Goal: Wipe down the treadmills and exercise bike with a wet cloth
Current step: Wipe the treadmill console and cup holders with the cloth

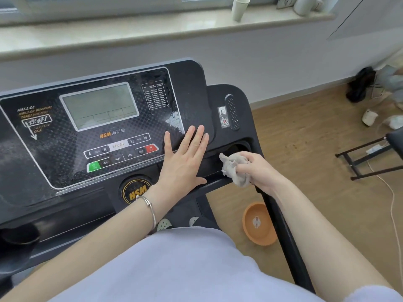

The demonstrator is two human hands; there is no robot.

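A black treadmill console (65, 136) with a grey screen and coloured buttons fills the left and middle of the head view. My left hand (185, 158) lies flat with straight fingers on the console's lower right corner; a thin bracelet circles its wrist. To the right, my right hand (259, 171) grips a crumpled grey wet cloth (233, 168) against the right end of the console, beside the cup-holder recess (239, 148). The black right handrail (283, 236) runs down from under that hand.
An orange basin (258, 225) sits on the wooden floor right of the treadmill. A black metal frame (370, 158), a white cable (390, 192) and scattered items lie at the right. A windowsill (152, 31) with a paper cup (239, 7) runs behind the console.
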